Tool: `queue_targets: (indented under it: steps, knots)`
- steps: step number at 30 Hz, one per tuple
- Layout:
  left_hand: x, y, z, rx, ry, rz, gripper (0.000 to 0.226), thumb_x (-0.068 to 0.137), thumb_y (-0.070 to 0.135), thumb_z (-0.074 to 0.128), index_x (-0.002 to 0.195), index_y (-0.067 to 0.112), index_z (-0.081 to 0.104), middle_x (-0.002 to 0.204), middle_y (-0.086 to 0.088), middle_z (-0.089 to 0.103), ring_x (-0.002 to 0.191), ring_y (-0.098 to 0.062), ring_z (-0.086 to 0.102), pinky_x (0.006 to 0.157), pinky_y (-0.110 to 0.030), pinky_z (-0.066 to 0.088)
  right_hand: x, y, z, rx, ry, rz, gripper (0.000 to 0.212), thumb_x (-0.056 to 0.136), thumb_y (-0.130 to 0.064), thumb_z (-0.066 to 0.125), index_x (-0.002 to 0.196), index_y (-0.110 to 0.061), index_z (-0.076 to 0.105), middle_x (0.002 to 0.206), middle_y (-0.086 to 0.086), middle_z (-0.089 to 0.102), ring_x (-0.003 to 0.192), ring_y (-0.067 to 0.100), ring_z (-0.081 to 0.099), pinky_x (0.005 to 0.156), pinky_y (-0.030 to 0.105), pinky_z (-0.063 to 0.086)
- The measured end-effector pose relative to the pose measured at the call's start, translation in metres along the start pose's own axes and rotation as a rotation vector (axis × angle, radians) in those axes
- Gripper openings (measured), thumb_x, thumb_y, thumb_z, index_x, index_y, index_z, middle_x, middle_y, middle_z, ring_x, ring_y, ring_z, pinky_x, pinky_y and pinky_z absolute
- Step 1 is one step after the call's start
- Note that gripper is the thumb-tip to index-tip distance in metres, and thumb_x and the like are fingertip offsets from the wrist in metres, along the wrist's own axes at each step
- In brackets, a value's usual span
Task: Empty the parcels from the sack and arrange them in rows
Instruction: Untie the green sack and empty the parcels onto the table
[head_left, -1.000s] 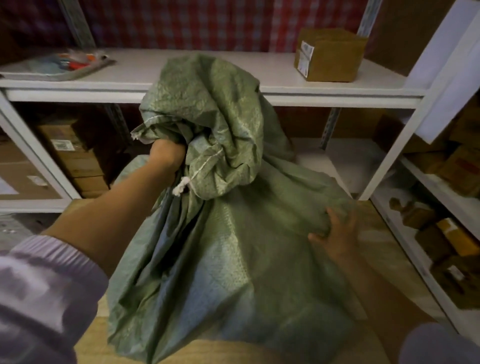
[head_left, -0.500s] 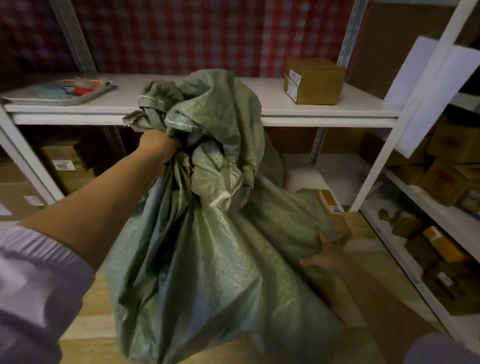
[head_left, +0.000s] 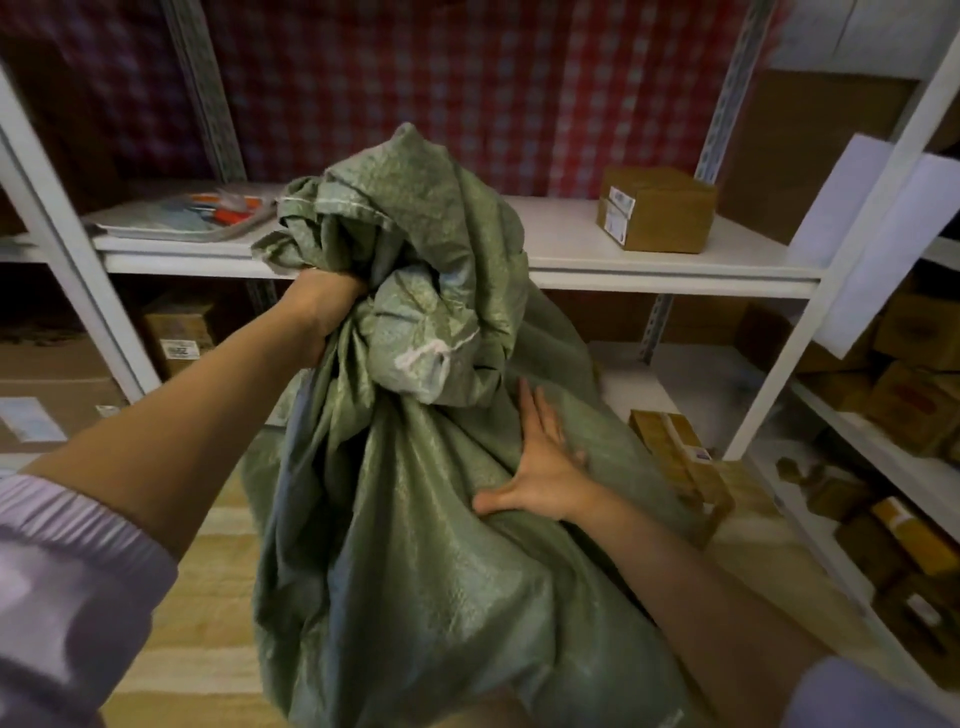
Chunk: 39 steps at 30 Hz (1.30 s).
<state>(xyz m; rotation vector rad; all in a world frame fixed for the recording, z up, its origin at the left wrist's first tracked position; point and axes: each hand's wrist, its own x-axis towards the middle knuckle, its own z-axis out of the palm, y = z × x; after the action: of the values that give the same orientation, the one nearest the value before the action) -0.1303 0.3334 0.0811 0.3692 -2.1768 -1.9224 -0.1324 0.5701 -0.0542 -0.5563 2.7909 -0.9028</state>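
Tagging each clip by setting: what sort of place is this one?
Most likely a parcel stockroom or small sorting room. White metal shelving holds labelled cardboard boxes, more boxes fill the side shelves, and the person's left hand grips a big green woven sack while the right hand presses flat on it.

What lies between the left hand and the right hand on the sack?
Head view: only bunched green sack fabric lies between the gripping left hand and the flat right hand.

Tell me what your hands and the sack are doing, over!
Left hand grips bunched green woven sack. Right hand flat on its side. Brown cardboard parcel beside it.
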Motion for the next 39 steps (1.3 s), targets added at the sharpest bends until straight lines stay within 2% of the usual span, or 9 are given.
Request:
queue_targets:
  steps: [4,8,15,21,25,28,31,34,39]
  knots:
    - [-0.016,0.004,-0.006,-0.046,-0.107,0.037,0.026,0.093,-0.003,0.042,0.082,0.014,0.058,0.08,-0.005,0.061,0.069,-0.015,0.058,0.045,-0.016,0.051,0.02,-0.035,0.004,-0.109,0.106,-0.035,0.145,0.047,-0.065,0.079,0.147,-0.029,-0.02,0.156,-0.005,-0.024,0.144,0.018,-0.022,0.111,0.062,-0.005]
    - [-0.019,-0.001,0.001,-0.163,-0.186,-0.02,0.024,0.092,-0.003,0.043,0.094,0.01,0.064,0.083,-0.007,0.067,0.07,-0.016,0.067,0.051,-0.02,0.055,0.032,-0.085,0.019,0.047,-0.268,-0.053,0.062,0.073,-0.052,0.071,0.111,-0.004,0.061,0.127,0.018,0.056,0.108,0.025,0.055,0.102,0.042,0.036]
    - [-0.014,-0.017,0.004,-0.387,-0.033,-0.207,0.036,0.099,0.009,0.04,0.133,0.002,0.05,0.095,-0.011,0.064,0.078,-0.023,0.062,0.051,-0.027,0.059,0.033,-0.112,0.021,0.369,-0.118,-0.16,0.059,0.073,-0.016,0.078,0.128,-0.013,0.057,0.131,0.003,0.058,0.121,0.017,0.052,0.099,0.022,0.037]
    - [-0.023,-0.01,0.0,-0.375,-0.145,-0.282,0.035,0.103,0.018,0.032,0.087,0.005,0.061,0.071,-0.01,0.067,0.063,-0.023,0.064,0.083,-0.039,0.053,0.044,-0.115,0.03,0.505,0.143,-0.074,0.036,0.087,-0.004,0.059,0.122,0.003,0.055,0.126,0.021,0.058,0.118,0.033,0.054,0.096,0.029,0.041]
    - [-0.021,-0.014,-0.017,-0.27,-0.058,-0.284,0.023,0.093,0.023,0.052,0.102,0.005,0.062,0.09,-0.013,0.069,0.075,-0.022,0.064,0.063,-0.034,0.058,0.036,-0.123,0.034,0.621,0.196,-0.053,0.03,0.087,0.008,0.051,0.115,0.005,0.061,0.118,0.022,0.063,0.113,0.031,0.058,0.087,0.029,0.045]
    - [-0.019,-0.027,-0.042,-0.015,0.273,-0.273,0.101,0.054,0.049,0.081,0.137,0.007,0.041,0.134,-0.016,0.051,0.112,-0.031,0.058,0.089,-0.044,0.055,0.036,-0.127,0.029,0.625,0.21,-0.051,0.026,0.088,0.004,0.053,0.112,0.003,0.063,0.115,0.019,0.065,0.11,0.028,0.059,0.075,0.022,0.044]
    - [-0.035,-0.034,-0.063,0.201,0.418,0.035,0.118,0.068,0.046,0.08,0.153,0.017,0.003,0.157,-0.013,0.007,0.142,-0.034,0.022,0.113,-0.044,0.029,0.04,-0.131,0.02,0.542,0.229,-0.086,0.026,0.092,-0.008,0.053,0.116,-0.005,0.062,0.12,0.014,0.064,0.114,0.025,0.056,0.084,0.02,0.04]
    - [-0.053,-0.027,-0.079,0.253,0.124,0.394,0.108,0.065,0.063,0.073,0.15,0.039,0.011,0.159,-0.002,0.005,0.146,-0.028,0.012,0.118,-0.049,0.02,0.043,-0.133,0.015,0.501,0.254,-0.075,0.026,0.094,-0.013,0.05,0.118,-0.009,0.061,0.122,0.011,0.063,0.116,0.024,0.055,0.087,0.02,0.037]
    - [-0.065,-0.04,-0.063,0.69,-0.406,0.187,0.145,0.043,0.06,0.084,0.145,0.046,-0.018,0.159,0.006,-0.021,0.148,-0.023,-0.011,0.12,-0.048,0.008,0.043,-0.144,0.007,0.538,0.322,-0.038,0.022,0.09,-0.018,0.059,0.11,-0.015,0.064,0.116,0.007,0.066,0.11,0.022,0.059,0.098,0.035,0.046]
